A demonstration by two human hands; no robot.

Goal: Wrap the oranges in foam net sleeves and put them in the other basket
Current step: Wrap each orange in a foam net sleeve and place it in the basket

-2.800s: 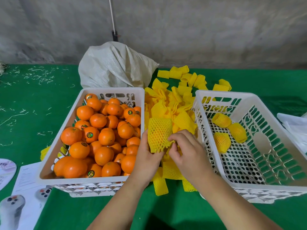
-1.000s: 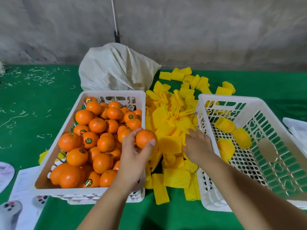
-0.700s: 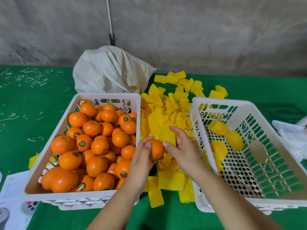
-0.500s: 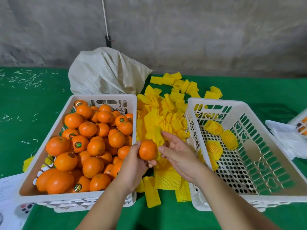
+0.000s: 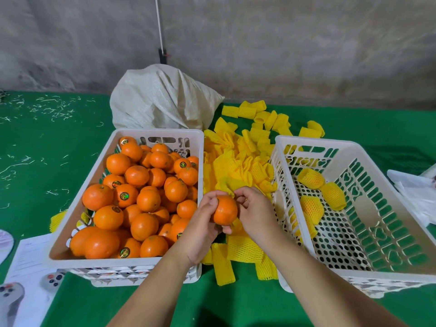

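Fingers of the left hand are curled around a bare orange; a yellow foam sleeve is pinched by the right hand. Both are held between the full left basket and the right basket.

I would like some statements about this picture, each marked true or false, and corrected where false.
1. The left hand holds a bare orange. True.
2. The right basket holds four wrapped oranges. False: three wrapped oranges lie in it.
3. The pile of yellow foam sleeves lies between the two baskets. True.
4. The left basket is nearly empty. False: it is heaped with unwrapped oranges.
5. The right hand rests inside the right basket. False: it is beside the held orange, pinching a yellow sleeve.
6. A white woven sack stands behind the left basket. True.
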